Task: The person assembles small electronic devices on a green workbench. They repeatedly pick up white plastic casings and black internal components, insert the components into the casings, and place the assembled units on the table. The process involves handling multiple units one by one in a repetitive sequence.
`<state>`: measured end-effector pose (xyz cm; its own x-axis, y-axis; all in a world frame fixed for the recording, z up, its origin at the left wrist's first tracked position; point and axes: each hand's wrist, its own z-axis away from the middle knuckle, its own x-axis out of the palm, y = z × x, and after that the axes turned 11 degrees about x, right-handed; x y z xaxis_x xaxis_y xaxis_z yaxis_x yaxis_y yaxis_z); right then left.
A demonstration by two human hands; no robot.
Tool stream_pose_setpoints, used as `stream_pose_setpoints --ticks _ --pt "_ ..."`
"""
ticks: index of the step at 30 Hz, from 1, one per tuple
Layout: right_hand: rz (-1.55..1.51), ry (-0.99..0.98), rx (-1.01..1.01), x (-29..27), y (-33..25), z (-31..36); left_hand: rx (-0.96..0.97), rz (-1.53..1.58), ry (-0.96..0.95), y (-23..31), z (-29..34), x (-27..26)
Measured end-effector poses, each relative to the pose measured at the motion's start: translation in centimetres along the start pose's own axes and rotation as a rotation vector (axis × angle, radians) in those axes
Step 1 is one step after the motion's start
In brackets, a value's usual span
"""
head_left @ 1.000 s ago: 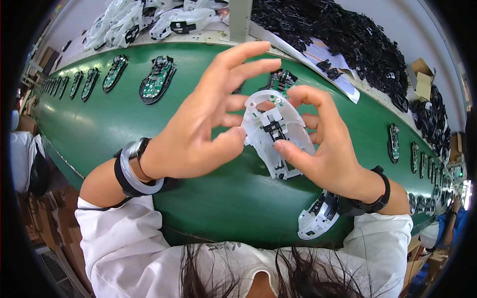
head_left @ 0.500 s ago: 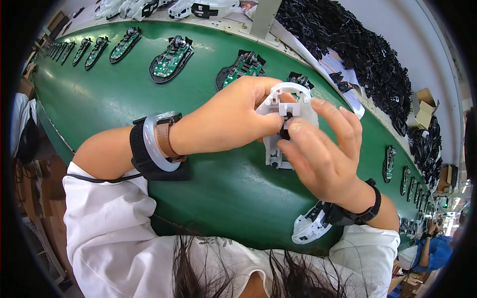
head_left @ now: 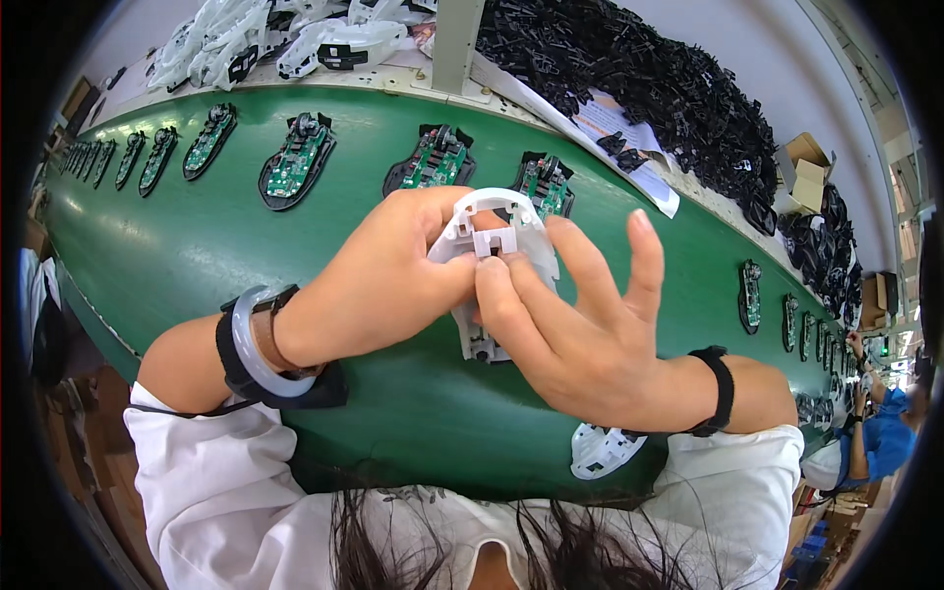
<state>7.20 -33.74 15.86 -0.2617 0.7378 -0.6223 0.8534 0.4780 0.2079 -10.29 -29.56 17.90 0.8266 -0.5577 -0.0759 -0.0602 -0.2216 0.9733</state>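
My left hand (head_left: 388, 275) grips a white plastic housing shell (head_left: 537, 248) from its left side, thumb pressed inside the hollow. The shell stands tilted, its rounded end up, with ribs and a small bracket inside. Thumb and index finger of my right hand (head_left: 590, 344) pinch together within the shell's middle, just below the bracket; the other fingers are raised. Whatever lies between those fingertips is hidden. A second white shell (head_left: 602, 450) rests on the green table below my right wrist.
Green circuit boards in black bases (head_left: 297, 162) line the far side of the green table (head_left: 197, 246). White shells (head_left: 344, 44) are piled at the back left, small black parts (head_left: 629, 69) at the back right. A co-worker (head_left: 885, 433) in blue is at the far right.
The view has shifted, so the table items sit lower and further left. My right fingertips have moved up against the bracket. The black piece seen in the shell before is now covered.
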Motion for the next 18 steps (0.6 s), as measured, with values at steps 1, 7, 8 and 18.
stream_pose_setpoints --ticks 1,7,8,18 --pt "0.012 -0.026 0.001 0.0 -0.2 -0.1 -0.012 -0.006 -0.005 -0.2 -0.1 -0.1" --pt "-0.084 -0.109 0.011 1.3 0.2 -0.1 -0.109 -0.01 0.019 -0.8 -0.7 -1.9" --pt "-0.103 -0.149 0.006 1.2 0.4 0.0 -0.14 -0.042 0.004 -0.6 -0.6 -1.8" --pt "-0.467 -0.136 -0.052 -0.5 2.8 -0.4 -0.208 -0.016 -0.019 -0.3 0.4 -2.1"
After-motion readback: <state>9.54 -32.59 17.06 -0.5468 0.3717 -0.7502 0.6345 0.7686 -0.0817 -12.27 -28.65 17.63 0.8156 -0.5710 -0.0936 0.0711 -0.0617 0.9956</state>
